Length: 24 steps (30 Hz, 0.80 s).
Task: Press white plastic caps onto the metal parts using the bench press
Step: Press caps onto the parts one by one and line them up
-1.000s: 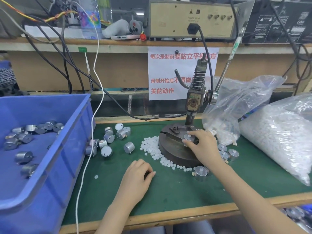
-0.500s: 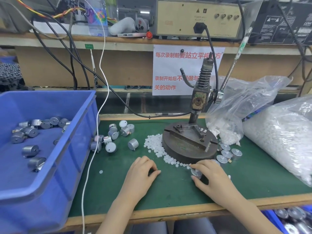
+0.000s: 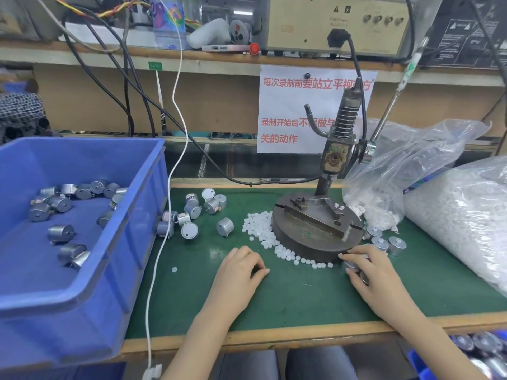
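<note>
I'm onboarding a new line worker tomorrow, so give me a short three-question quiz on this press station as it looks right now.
1. True or false: a metal part is seated in the fixture on the press base.
2. What does the right hand grip? A) the press lever B) a metal part C) a bag of caps
3. Fill the gap: the loose white caps beside the press base lie on a ___ mat.
Key: 1 false; 2 B; 3 green.
</note>
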Tool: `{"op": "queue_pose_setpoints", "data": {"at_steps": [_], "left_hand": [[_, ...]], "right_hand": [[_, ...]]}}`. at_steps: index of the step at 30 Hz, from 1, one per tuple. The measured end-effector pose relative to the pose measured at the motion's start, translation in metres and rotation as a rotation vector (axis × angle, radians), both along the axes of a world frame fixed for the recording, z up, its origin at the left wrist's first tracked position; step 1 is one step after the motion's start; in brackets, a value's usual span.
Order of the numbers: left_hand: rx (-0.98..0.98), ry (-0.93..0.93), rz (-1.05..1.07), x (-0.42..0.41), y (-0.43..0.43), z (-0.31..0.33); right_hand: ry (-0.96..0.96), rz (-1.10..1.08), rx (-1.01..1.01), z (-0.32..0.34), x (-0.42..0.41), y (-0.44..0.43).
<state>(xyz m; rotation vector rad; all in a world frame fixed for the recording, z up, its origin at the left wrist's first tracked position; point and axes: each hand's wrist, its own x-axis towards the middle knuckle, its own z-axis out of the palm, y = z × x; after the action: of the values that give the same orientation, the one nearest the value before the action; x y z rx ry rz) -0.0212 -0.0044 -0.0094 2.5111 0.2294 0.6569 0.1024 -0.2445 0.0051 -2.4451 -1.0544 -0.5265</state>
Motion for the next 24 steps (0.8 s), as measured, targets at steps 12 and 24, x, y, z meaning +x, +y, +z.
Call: {"op": "queue_pose_setpoints", "data": {"at_steps": [12,24], "left_hand": [[0.077,0.001,-0.001,0.002,0.0,-0.002],[0.067,-0.012,0.029,0.003,0.001,-0.004]], "right_hand": [[-0.024,0.033,0.088,0.019,-0.021,0.034],[0.131,0.399,-0.268,0.043,-0.014,0.206]]}}
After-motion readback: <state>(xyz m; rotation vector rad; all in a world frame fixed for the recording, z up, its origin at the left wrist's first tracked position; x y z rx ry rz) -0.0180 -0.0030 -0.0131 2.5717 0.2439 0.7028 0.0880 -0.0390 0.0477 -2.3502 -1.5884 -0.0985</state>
